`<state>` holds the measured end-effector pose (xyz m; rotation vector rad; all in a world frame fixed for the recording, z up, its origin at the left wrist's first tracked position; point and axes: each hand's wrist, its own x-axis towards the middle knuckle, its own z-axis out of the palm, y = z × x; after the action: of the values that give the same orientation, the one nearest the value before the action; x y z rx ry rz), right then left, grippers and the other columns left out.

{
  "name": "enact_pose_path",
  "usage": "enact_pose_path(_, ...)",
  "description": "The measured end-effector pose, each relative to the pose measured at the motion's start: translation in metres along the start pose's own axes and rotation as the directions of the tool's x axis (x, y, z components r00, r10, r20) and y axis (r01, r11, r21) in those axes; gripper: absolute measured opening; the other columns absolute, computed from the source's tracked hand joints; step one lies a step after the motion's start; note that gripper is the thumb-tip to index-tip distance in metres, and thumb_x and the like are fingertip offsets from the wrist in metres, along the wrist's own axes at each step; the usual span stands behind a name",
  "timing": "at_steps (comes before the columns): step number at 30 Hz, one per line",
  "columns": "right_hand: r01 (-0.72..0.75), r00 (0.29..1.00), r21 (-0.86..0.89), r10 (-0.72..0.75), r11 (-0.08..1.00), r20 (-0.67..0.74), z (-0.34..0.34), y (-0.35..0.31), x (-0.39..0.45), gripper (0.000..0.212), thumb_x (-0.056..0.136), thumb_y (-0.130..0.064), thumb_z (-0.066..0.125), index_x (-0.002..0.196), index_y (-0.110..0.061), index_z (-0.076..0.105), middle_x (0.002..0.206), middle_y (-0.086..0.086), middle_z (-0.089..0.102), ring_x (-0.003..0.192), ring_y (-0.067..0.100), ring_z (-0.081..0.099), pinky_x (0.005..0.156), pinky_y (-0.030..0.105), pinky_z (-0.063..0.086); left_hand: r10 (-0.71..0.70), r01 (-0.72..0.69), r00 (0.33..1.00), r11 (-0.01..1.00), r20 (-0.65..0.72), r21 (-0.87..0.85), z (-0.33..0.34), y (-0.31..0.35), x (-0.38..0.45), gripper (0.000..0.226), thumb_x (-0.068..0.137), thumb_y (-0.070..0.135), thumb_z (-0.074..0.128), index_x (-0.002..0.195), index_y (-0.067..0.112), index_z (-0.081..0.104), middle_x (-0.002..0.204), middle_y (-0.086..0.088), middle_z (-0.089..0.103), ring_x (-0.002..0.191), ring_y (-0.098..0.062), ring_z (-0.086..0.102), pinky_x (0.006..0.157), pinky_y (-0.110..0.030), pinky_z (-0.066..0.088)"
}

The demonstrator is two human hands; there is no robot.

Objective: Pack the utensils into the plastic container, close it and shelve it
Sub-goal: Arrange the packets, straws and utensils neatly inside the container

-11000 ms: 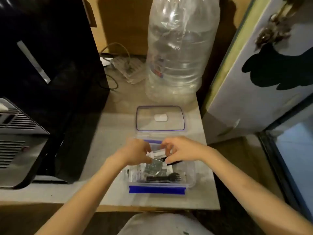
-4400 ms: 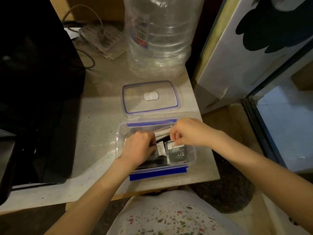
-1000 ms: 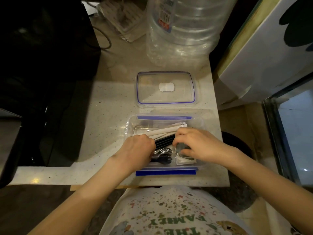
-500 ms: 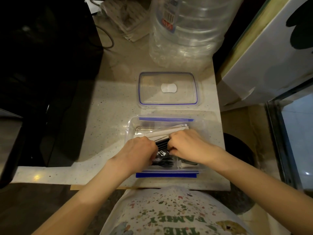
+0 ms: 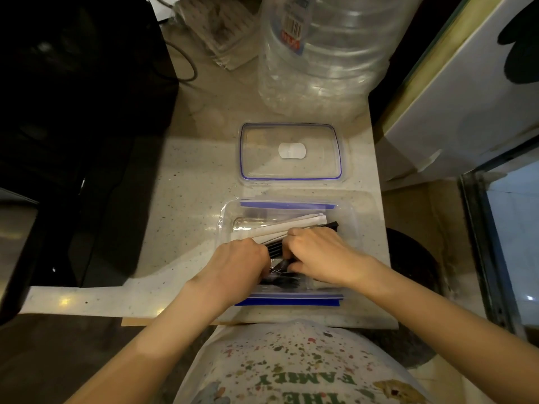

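Observation:
A clear plastic container [image 5: 354, 220] with blue clips sits open at the counter's front edge. Inside lie paper-wrapped chopsticks [image 5: 294, 225], black utensils [image 5: 274, 249] and wrapped black forks [image 5: 281, 279]. My left hand [image 5: 237, 266] and my right hand [image 5: 319, 255] are both down in the container, fingers curled on the black utensils, knuckles almost touching. What lies under the hands is hidden. The clear lid [image 5: 290, 151] with a blue seal lies flat on the counter just behind the container.
A big clear water bottle [image 5: 323, 51] stands behind the lid. A black appliance [image 5: 73, 112] fills the left side. A white cabinet door [image 5: 466, 91] stands to the right. A power strip [image 5: 215, 33] with a cable lies at the back of the speckled counter [image 5: 186, 205].
Both hands have stayed in the container, handling the utensils. In the last second my right hand slid left, off the small packet at the container's right side, to meet my left hand.

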<state>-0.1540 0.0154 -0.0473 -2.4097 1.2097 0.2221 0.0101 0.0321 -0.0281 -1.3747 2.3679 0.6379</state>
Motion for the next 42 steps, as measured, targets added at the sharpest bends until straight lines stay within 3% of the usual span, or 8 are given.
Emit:
enact_pose_path(9,-0.140,0.978,0.359,0.072,0.923,0.198,-0.026,0.008,-0.002,0.007,0.077,-0.021,0.072,0.082,-0.016,0.069,0.078,-0.006,0.064,0.069,0.006,0.056,0.062,0.015,0.043,0.020,-0.020,0.999,1.000,-0.044,0.003,-0.001,0.001,-0.005,0.022,0.088,0.011,0.053,0.100,0.024,0.067,0.100,-0.001,0.069,0.091,-0.020,0.063,0.079,-0.032,0.054)
enact_pose_path(14,-0.245,0.958,0.598,0.096,0.763,0.269,-0.035,0.013,-0.004,0.005,0.079,-0.016,0.071,0.083,-0.014,0.070,0.082,-0.002,0.070,0.076,0.010,0.064,0.074,0.029,0.053,0.026,-0.019,0.995,0.997,-0.092,0.079,-0.001,0.006,-0.009,0.022,0.089,0.011,0.052,0.101,0.025,0.064,0.099,-0.001,0.068,0.089,-0.020,0.063,0.075,-0.029,0.052)
enact_pose_path(16,-0.286,0.949,0.652,0.114,0.702,0.294,-0.037,0.015,-0.004,0.004,0.080,-0.020,0.070,0.082,-0.018,0.069,0.075,-0.006,0.069,0.064,0.001,0.062,0.060,0.025,0.054,0.025,-0.016,0.995,0.996,-0.101,0.082,-0.001,0.006,-0.010,0.022,0.090,0.012,0.052,0.100,0.025,0.065,0.098,-0.001,0.068,0.088,-0.019,0.063,0.076,-0.029,0.053)
enact_pose_path(18,-0.344,0.935,0.706,0.154,0.619,0.321,-0.040,0.016,-0.006,0.003,0.080,-0.021,0.070,0.080,-0.019,0.068,0.064,-0.008,0.066,0.042,-0.005,0.052,0.040,0.012,0.041,0.029,-0.019,0.993,0.996,-0.113,0.084,-0.001,0.005,-0.010,0.021,0.089,0.011,0.052,0.099,0.025,0.065,0.096,-0.001,0.068,0.087,-0.019,0.063,0.075,-0.029,0.052)
enact_pose_path(23,-0.333,0.941,0.808,0.231,0.486,0.249,-0.046,0.017,-0.019,0.004,0.078,-0.017,0.072,0.078,-0.013,0.071,0.063,0.004,0.064,0.039,0.006,0.044,0.039,0.013,0.038,0.042,-0.044,0.997,0.998,-0.064,-0.040,0.003,-0.001,-0.001,0.019,0.088,0.011,0.053,0.097,0.022,0.067,0.095,-0.003,0.069,0.087,-0.019,0.063,0.075,-0.029,0.054)
enact_pose_path(30,-0.129,0.975,0.670,0.218,0.731,-0.051,-0.047,0.009,-0.052,0.014,0.074,-0.021,0.074,0.069,-0.030,0.065,0.063,-0.027,0.061,0.047,0.000,0.043,0.048,0.006,0.038,0.047,-0.055,0.995,0.994,-0.088,-0.094,0.007,-0.004,0.011,0.010,0.085,0.010,0.059,0.087,0.016,0.066,0.089,-0.006,0.067,0.074,-0.017,0.060,0.070,-0.027,0.055)
enact_pose_path(36,-0.096,0.992,0.521,0.125,0.848,-0.020,-0.036,0.001,-0.052,0.007,0.071,-0.024,0.077,0.071,-0.026,0.071,0.065,-0.018,0.058,0.070,-0.004,0.054,0.059,0.012,0.042,0.066,-0.056,0.996,0.987,0.061,-0.150,-0.021,-0.010,-0.002,0.009,0.086,0.015,0.060,0.085,0.014,0.069,0.089,0.001,0.067,0.078,-0.012,0.064,0.075,-0.024,0.057)
enact_pose_path(42,0.014,0.999,0.523,0.003,0.852,-0.033,-0.031,-0.008,-0.038,0.008,0.072,-0.013,0.073,0.070,-0.021,0.071,0.065,-0.018,0.059,0.066,-0.002,0.056,0.060,0.009,0.044,-0.029,0.033,0.998,0.997,0.057,-0.063,-0.054,-0.023,-0.044,0.013,0.088,0.022,0.056,0.097,0.021,0.066,0.091,0.008,0.063,0.083,-0.005,0.060,0.078,-0.016,0.051)
